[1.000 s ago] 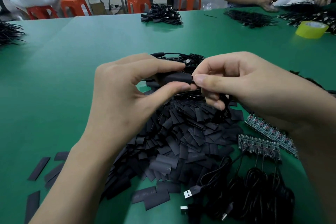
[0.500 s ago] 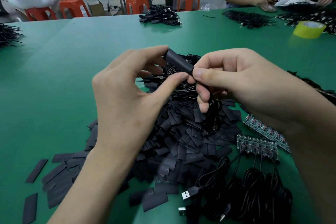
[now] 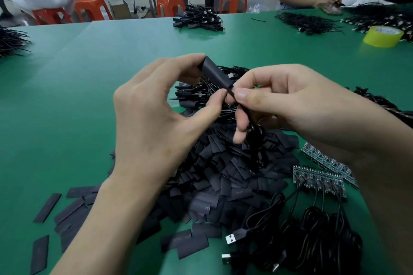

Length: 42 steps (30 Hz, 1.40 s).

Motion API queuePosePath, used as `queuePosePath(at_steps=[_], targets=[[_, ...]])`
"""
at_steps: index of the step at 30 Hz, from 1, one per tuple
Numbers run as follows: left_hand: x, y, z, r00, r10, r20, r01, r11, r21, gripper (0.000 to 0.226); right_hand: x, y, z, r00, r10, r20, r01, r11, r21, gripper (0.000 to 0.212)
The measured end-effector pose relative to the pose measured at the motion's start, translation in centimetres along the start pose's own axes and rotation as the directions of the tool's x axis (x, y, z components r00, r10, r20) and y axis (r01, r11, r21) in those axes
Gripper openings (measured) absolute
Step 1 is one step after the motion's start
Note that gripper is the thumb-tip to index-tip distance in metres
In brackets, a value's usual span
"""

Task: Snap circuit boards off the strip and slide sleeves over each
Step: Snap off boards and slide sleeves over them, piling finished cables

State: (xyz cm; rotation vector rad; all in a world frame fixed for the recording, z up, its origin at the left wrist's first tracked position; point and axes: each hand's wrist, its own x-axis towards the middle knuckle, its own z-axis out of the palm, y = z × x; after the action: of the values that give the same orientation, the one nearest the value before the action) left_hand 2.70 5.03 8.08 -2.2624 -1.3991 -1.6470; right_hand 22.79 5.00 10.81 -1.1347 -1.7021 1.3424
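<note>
My left hand [image 3: 154, 123] pinches a black sleeve [image 3: 215, 72] between thumb and forefinger, tilted up to the left above the pile. My right hand [image 3: 290, 105] pinches the black cable [image 3: 252, 131] where it leaves the sleeve's lower end; the cable hangs down in a loop. The board inside the sleeve is hidden. Beneath my hands lies a heap of flat black sleeves [image 3: 223, 176]. Two strips of green circuit boards [image 3: 317, 177] with cables attached lie at the lower right.
Coiled black USB cables [image 3: 312, 236] lie at the bottom right on the green table [image 3: 89, 87]. A finished pile [image 3: 201, 20] sits at the far edge. Yellow tape [image 3: 382, 35] stands far right. Other people work across the table.
The sleeve has turned from lying level between my hands to slanting up to the left, and both hands have risen slightly. My right hand's grip now sits on the cable just below the sleeve.
</note>
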Motion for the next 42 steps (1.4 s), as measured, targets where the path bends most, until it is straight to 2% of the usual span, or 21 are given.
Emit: queuePosePath(at_steps=[2, 7, 10, 12, 15, 18, 20, 24, 28, 30, 34, 36, 38, 40, 42], targets=[[0.2, -0.5, -0.3, 1.000, -0.013, -0.026, 0.013, 1.000, 0.010, 0.034, 0.0, 0.1, -0.1, 1.000, 0.017, 0.024, -0.016, 1.000, -0.017, 0.012], [0.6, -1.4, -0.9, 0.997, -0.043, -0.068, 0.045, 0.998, 0.037, 0.034, 0.6, 1.2, 0.1, 0.995, 0.068, 0.075, -0.045, 0.959, -0.278, 0.010], [0.6, -1.6, -0.7, 0.994, -0.096, -0.047, 0.097, 0.995, 0.020, 0.037, 1.0, 1.5, 0.6, 0.999, 0.038, 0.014, -0.031, 0.944, -0.327, 0.009], [0.9, -1.8, -0.8, 0.982, -0.187, 0.006, 0.187, 0.982, 0.017, 0.046, 1.0, 1.6, 0.4, 0.997, 0.028, -0.071, -0.052, 0.935, -0.352, 0.011], [1.1, -2.6, -1.1, 0.931, -0.332, 0.152, 0.319, 0.942, 0.105, 0.057, 1.4, 1.9, -1.1, 0.965, -0.056, -0.255, -0.064, 0.896, -0.439, 0.012], [1.0, -2.9, -1.1, 0.867, -0.399, 0.298, 0.361, 0.916, 0.176, 0.042, 2.8, 2.6, -3.1, 0.907, -0.133, -0.399, -0.120, 0.828, -0.548, 0.011], [0.9, -2.9, -1.1, 0.825, -0.414, 0.384, 0.357, 0.909, 0.213, 0.041, 5.1, 2.9, -4.4, 0.889, -0.167, -0.427, -0.156, 0.766, -0.624, 0.010], [0.7, -2.9, -0.9, 0.747, -0.421, 0.515, 0.340, 0.907, 0.248, 0.039, 12.3, 2.8, -6.3, 0.894, -0.181, -0.411, -0.191, 0.676, -0.712, 0.013], [0.5, -2.8, -0.8, 0.731, -0.389, 0.561, 0.290, 0.921, 0.260, 0.042, 17.3, 2.7, -6.1, 0.942, -0.082, -0.325, -0.223, 0.568, -0.792, 0.025], [0.5, -2.9, -0.8, 0.720, -0.375, 0.584, 0.269, 0.927, 0.263, 0.043, 17.4, 2.9, -5.7, 0.950, -0.068, -0.304, -0.217, 0.558, -0.801, 0.030], [0.4, -3.1, -0.9, 0.688, -0.355, 0.633, 0.232, 0.934, 0.272, 0.047, 13.1, 3.1, -5.6, 0.944, -0.165, -0.286, -0.151, 0.555, -0.818, 0.024], [0.3, -3.0, -0.7, 0.665, -0.338, 0.666, 0.204, 0.940, 0.273, 0.048, 9.1, 3.3, -5.7, 0.973, -0.052, -0.225, -0.169, 0.503, -0.848, 0.018], [0.2, -2.7, -0.5, 0.630, -0.320, 0.707, 0.183, 0.947, 0.265, 0.049, 5.0, 3.8, -5.7, 0.973, 0.173, -0.152, -0.212, 0.419, -0.883, 0.014], [0.2, -2.4, -0.3, 0.605, -0.302, 0.736, 0.163, 0.953, 0.256, 0.050, 1.2, 4.3, -5.2, 0.919, 0.371, -0.134, -0.266, 0.331, -0.905, 0.022], [0.2, -2.1, -0.3, 0.594, -0.281, 0.754, 0.138, 0.959, 0.248, 0.052, -1.5, 4.9, -4.5, 0.873, 0.458, -0.165, -0.307, 0.254, -0.917, 0.031]])
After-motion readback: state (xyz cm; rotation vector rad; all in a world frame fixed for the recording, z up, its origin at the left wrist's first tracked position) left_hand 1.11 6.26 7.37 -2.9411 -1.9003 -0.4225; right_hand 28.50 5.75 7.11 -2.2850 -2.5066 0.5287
